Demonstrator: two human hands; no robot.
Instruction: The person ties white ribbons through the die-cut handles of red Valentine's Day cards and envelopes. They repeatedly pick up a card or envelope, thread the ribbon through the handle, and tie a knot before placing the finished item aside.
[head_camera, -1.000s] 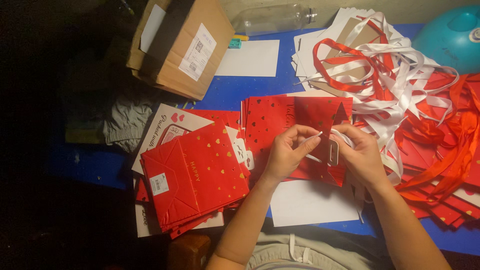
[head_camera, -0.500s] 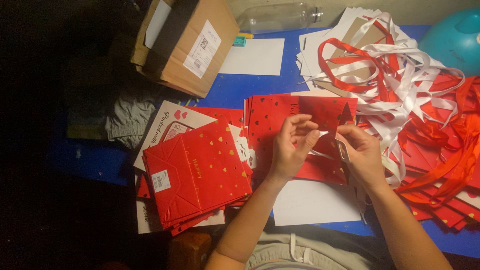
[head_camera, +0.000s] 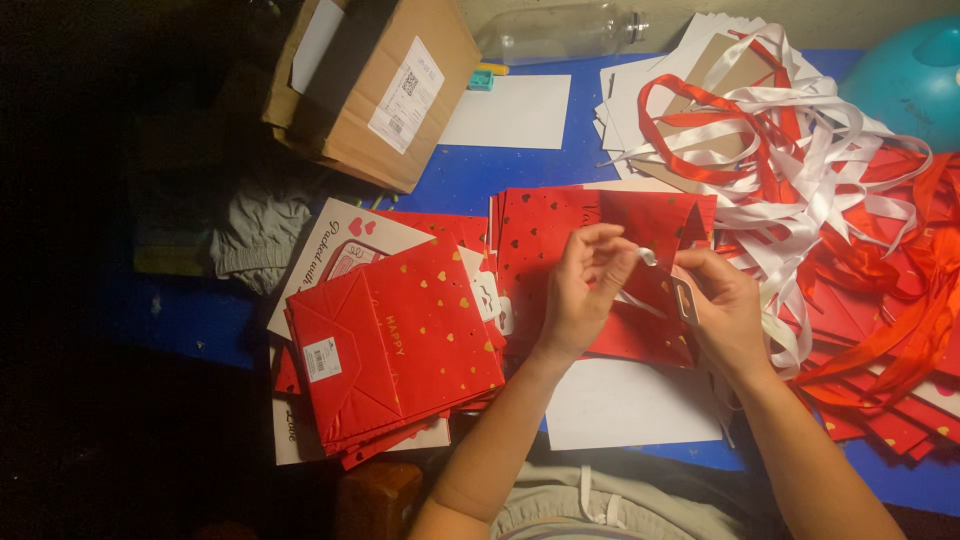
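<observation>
A red gift bag (head_camera: 560, 235) with gold hearts lies flat on the blue table in the middle of the head view. My left hand (head_camera: 585, 290) rests on it, thumb and forefinger pinching the end of a white ribbon (head_camera: 648, 258). Just to the right, my right hand (head_camera: 725, 305) grips the same ribbon and a small metal threading tool (head_camera: 686, 300). A stack of folded red gift bags (head_camera: 395, 345) sits to the left of my left hand.
A tangle of white and red ribbons (head_camera: 800, 150) and flat red bags fill the right side. A cardboard box (head_camera: 375, 85) stands at the back left, a clear plastic bottle (head_camera: 560, 30) behind it, white card sheets (head_camera: 510, 110) nearby, a teal round object (head_camera: 910, 80) at the far right.
Both hands have shifted slightly up over the red bag, and the fingertips have come closer together on the white ribbon end.
</observation>
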